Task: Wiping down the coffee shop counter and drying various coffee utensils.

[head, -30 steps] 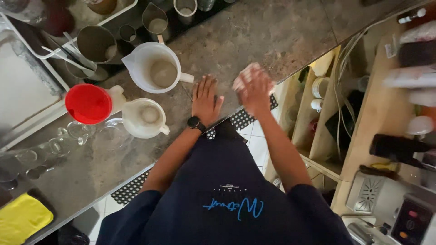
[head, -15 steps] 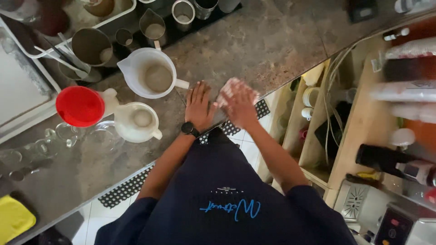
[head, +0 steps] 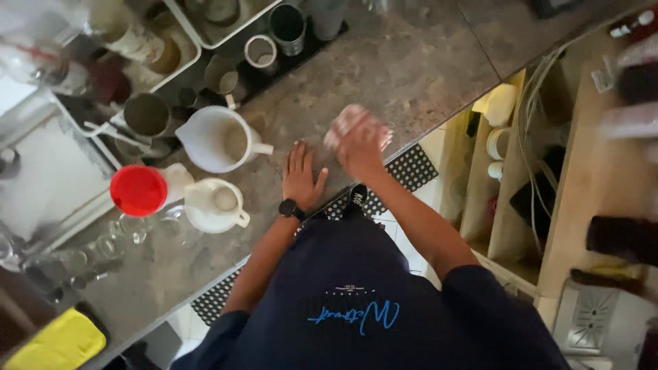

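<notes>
My left hand [head: 301, 175] lies flat and spread on the grey stone counter [head: 411, 62], a black watch on its wrist. My right hand [head: 358, 147] presses a pink-and-white cloth [head: 346, 122] onto the counter just right of it; the hand and cloth are blurred. A large white jug [head: 216, 137] stands a short way left of my left hand, and a smaller white jug [head: 214, 204] sits below it.
A red-lidded container [head: 139, 190] stands at the left beside clear glasses [head: 110, 243]. Metal cups [head: 288, 24] and pitchers [head: 146, 114] sit on a black tray at the back. A yellow cloth [head: 55, 342] lies bottom left. Wooden shelves [head: 582, 185] with cups and bottles fill the right.
My right hand has slid the cloth across the counter, first in toward my left hand, now a little away from it. My left hand stays planted. The view has shifted slightly.
</notes>
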